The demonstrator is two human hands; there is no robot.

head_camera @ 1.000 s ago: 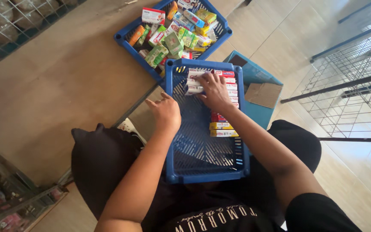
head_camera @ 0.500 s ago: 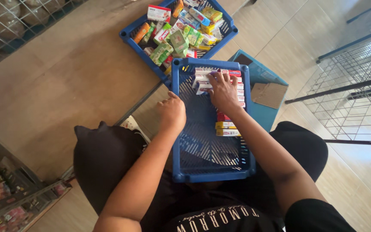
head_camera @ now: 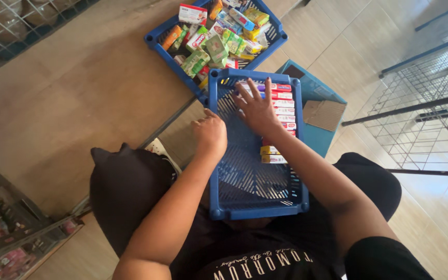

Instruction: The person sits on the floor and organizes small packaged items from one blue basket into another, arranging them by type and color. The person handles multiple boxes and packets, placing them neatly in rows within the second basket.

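Two hands are laid on a blue plastic basket on a lap.

The right hand (head_camera: 257,109) is spread flat, fingers open, pressed on the row of red and white boxes (head_camera: 284,103) stacked along the right side inside the blue basket (head_camera: 255,181). The left hand (head_camera: 211,134) is curled over the basket's left rim, gripping it. Beyond the basket's far end, a second blue basket (head_camera: 156,39) full of mixed small boxes is seen. A teal box (head_camera: 315,85) with a cardboard piece (head_camera: 325,114) sits just right of the basket.
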